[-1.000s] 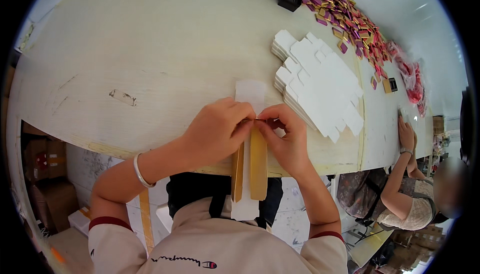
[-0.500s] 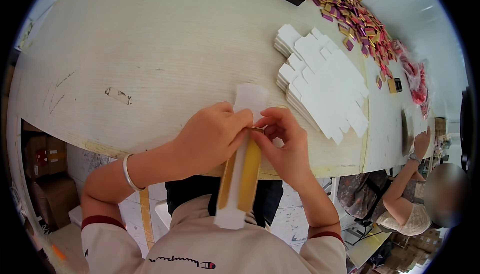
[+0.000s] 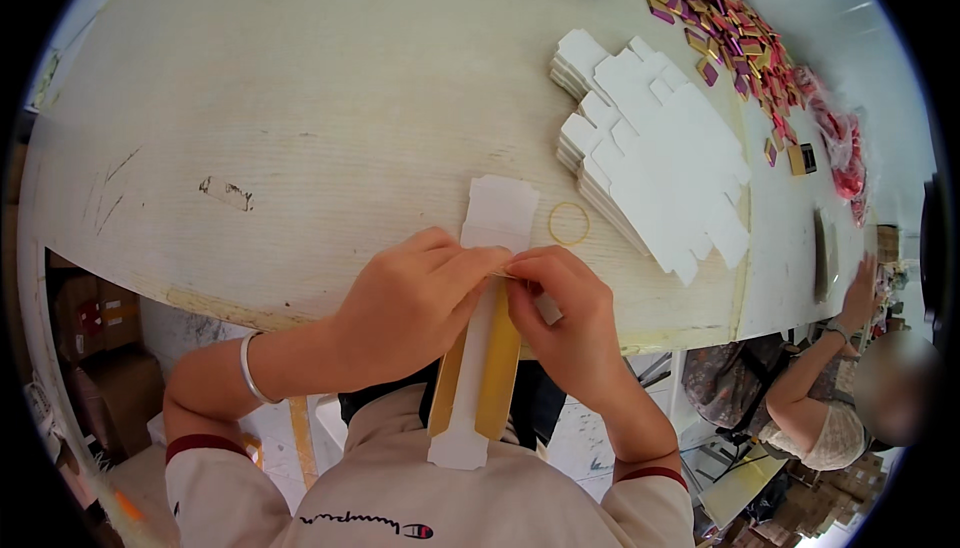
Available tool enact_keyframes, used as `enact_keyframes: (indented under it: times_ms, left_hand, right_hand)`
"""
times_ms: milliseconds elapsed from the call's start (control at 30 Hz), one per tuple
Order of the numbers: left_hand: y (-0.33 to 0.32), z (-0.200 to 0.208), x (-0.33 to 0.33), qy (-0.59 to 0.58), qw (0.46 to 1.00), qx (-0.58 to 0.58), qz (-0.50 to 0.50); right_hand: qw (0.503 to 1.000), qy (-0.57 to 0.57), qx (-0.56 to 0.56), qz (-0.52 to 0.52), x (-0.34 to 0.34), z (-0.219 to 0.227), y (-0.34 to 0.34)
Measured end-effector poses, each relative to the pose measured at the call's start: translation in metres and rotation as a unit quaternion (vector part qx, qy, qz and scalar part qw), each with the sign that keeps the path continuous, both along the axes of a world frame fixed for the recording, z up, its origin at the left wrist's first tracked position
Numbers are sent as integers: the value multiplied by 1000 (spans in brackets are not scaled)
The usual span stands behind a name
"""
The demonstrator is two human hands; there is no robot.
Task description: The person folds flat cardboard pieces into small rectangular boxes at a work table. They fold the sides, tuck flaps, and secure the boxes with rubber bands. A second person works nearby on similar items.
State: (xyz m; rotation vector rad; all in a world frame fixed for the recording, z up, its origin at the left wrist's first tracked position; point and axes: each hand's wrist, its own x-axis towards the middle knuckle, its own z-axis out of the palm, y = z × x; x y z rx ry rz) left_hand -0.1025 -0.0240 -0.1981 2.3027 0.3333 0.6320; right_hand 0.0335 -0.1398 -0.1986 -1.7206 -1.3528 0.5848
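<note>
The strip (image 3: pixel 472 388) at lower centre is white down the middle with gold sides. At upper right, the card stack (image 3: pixel 672 163) is plain white, and the small pieces (image 3: pixel 722 26) mix purple, gold and red. Faint grain lines the pale cream desk (image 3: pixel 300 88). The thin ring (image 3: pixel 569 204) near centre is yellow.

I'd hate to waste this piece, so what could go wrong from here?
The white-and-gold strip overhangs the table at its near end, so it might tip if released. The left hand and right hand pinch close together, so an uneven pull could crease it. The thin yellow ring nearby might get caught underneath.
</note>
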Motion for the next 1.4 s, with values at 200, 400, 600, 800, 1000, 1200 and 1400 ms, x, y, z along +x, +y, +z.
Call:
enact_keyframes:
  times_ms: [200, 400, 600, 800, 1000, 1200, 1400]
  left_hand:
    - [1, -1, -1, -11, 1000, -24, -13]
    - [0, -1, -1, 2, 1000, -6, -11]
    - [-11, -2, -3, -17, 998, -49, 45]
    - [-25, -16, -14, -78, 990, -61, 100]
    - [-40, -15, -20, -58, 972, -185, 129]
    - [-34, -14, -18, -76, 983, -134, 103]
    - [-33, -7, -14, -46, 980, -142, 134]
  right_hand:
    - [995, -95, 42, 3, -7, -1, 6]
    - [993, 109, -38, -20, 2, 0, -4]
    - [993, 100, 20, -53, -8, -11, -13]
    - [995, 19, 56, -82, -24, -18, -13]
    - [993, -18, 72, -89, -31, -20, -22]
    - [994, -3, 65, -89, -29, -18, -21]
    - [996, -64, 57, -27, -23, -8, -12]
